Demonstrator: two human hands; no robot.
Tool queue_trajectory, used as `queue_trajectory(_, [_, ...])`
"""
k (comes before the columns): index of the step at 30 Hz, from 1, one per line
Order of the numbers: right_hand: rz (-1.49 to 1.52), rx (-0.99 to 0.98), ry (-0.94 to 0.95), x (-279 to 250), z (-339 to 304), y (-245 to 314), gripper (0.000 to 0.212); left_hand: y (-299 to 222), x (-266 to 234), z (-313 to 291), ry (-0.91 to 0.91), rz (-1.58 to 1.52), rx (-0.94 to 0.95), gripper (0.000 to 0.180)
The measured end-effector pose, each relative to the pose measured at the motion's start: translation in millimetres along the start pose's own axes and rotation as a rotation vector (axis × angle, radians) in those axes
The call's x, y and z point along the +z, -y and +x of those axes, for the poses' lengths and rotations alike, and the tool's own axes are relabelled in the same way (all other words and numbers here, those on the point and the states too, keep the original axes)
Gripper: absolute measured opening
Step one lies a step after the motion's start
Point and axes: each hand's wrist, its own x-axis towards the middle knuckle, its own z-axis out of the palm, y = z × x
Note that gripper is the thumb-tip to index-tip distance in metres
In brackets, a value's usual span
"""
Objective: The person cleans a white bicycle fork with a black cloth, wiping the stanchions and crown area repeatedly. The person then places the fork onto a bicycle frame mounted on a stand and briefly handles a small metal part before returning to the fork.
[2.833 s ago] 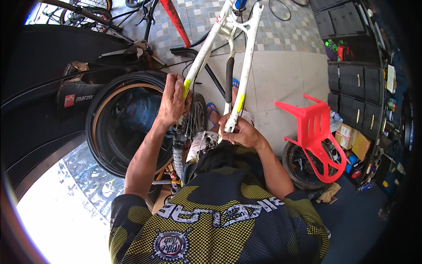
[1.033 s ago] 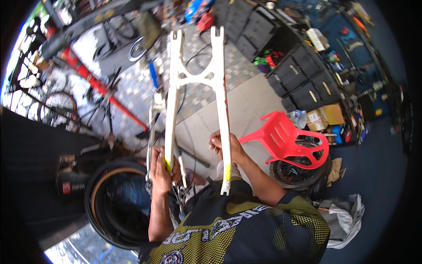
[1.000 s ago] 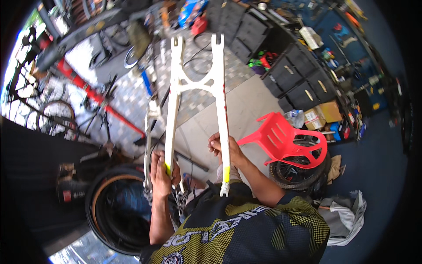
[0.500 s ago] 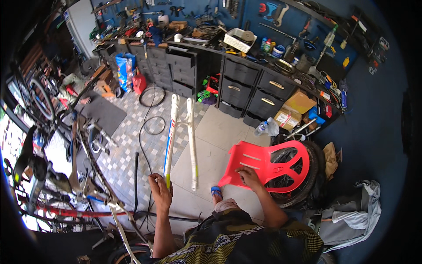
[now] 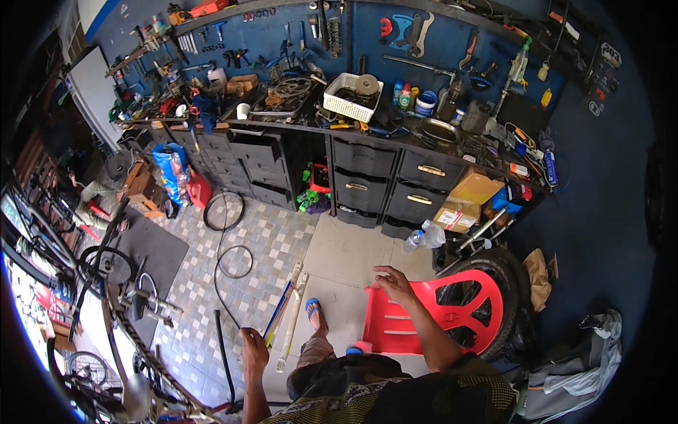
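Note:
My left hand [image 5: 254,348] is closed around the near end of a white two-legged bicycle frame part [image 5: 289,321]. One leg carries blue and red markings and a yellow-green tip beside my fingers. The part slants away from me low over the floor. My right hand [image 5: 395,284] is raised at the near-right, fingers bent a little and apart, holding nothing. It hovers over the edge of a red plastic chair [image 5: 390,321] lying tipped on a tyre; whether it touches the chair I cannot tell.
Black drawers [image 5: 360,165] under a cluttered workbench run along the far wall. A black tyre [image 5: 521,283] lies beneath the chair. On the tiled floor lie a black cable [image 5: 220,279] and a dark mat [image 5: 152,251]. Bicycles [image 5: 116,311] crowd the left. A plastic bottle [image 5: 413,242] stands near the drawers.
My view has shifted and I have stepped forward. The frame part has tilted, its far end dropping nearer to me. My right hand has risen to the chair's far edge, its fingers opening.

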Motion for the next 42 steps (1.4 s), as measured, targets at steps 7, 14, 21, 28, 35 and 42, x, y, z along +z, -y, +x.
queue_trajectory(7, [-0.007,-0.151,-0.226,-31.3,140.5,91.0,0.031,-33.3,21.6,142.5,0.2,0.378,0.03,0.026])
queue_trajectory(14, [-0.448,-0.385,-0.518,-139.4,233.6,202.5,0.028,-65.4,47.9,250.5,0.445,0.519,0.016,0.031])
queue_trajectory(21, [-0.888,-0.216,-0.648,-277.3,377.1,297.6,0.041,-109.4,109.0,315.1,0.499,0.621,-0.144,0.053])
queue_trajectory(28, [-1.168,0.113,-0.567,-376.7,553.4,343.1,0.047,-172.2,204.2,330.6,0.479,0.693,-0.335,0.059])
queue_trajectory(35, [-1.327,0.112,-0.416,-416.2,627.5,341.9,0.043,-207.5,243.0,330.5,0.471,0.571,-0.446,0.073])
queue_trajectory(42, [-1.316,0.058,-0.338,-434.0,648.0,323.8,0.037,-226.6,249.0,333.1,0.475,0.572,-0.531,0.073])
